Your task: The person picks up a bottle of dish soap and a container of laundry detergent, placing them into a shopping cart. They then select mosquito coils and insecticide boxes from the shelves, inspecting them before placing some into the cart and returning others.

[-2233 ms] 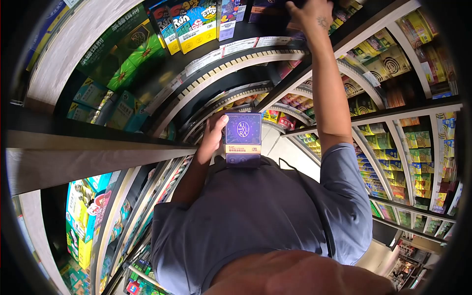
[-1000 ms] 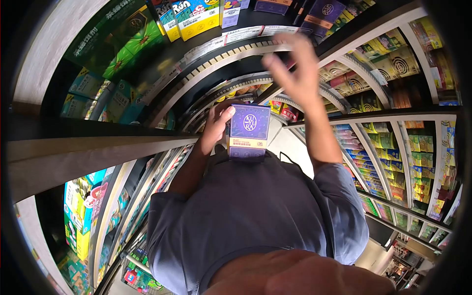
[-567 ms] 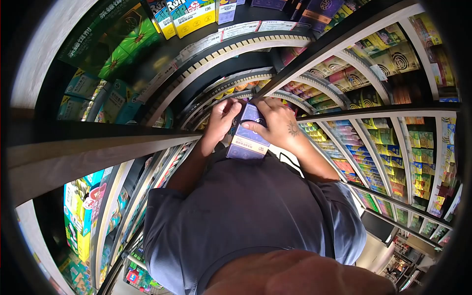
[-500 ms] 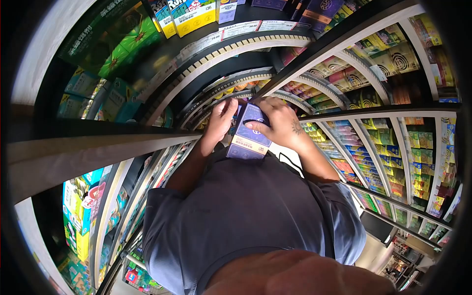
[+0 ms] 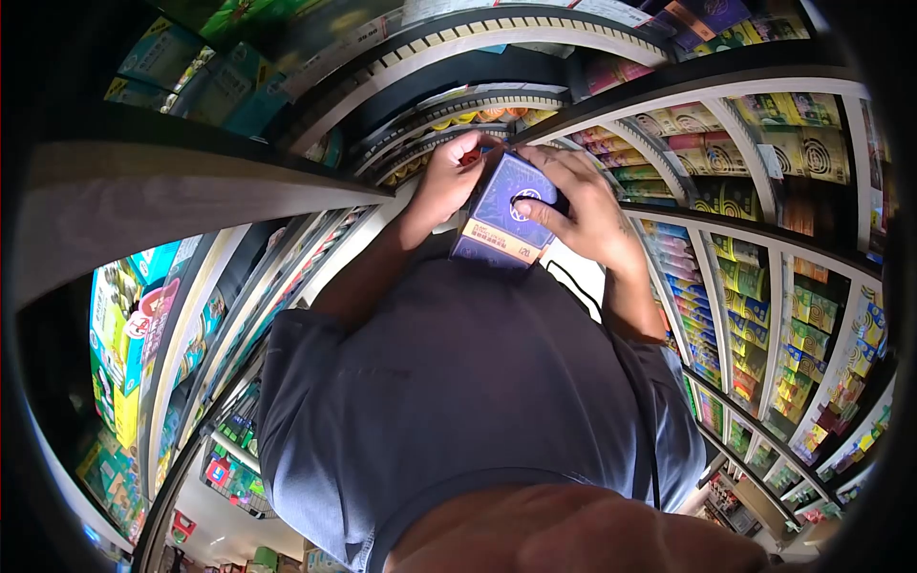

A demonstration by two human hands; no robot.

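Two hands clasp my purple box (image 5: pixel 506 212), left hand (image 5: pixel 444 186) at nine o'clock, right hand (image 5: pixel 583 205) at three; I judge it light, stiff cardboard, best gripped by its side edges.

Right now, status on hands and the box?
Left hand gripping the purple cardboard box from its side. Right hand on the box face, thumb across the logo. Box held at chest, short of the stocked shelves; nothing between.

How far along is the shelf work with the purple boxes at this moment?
Done: purple boxes stand on the top shelf. In hand: the left hand and right hand grip a purple box at chest height. Left: this box is not on any shelf yet.
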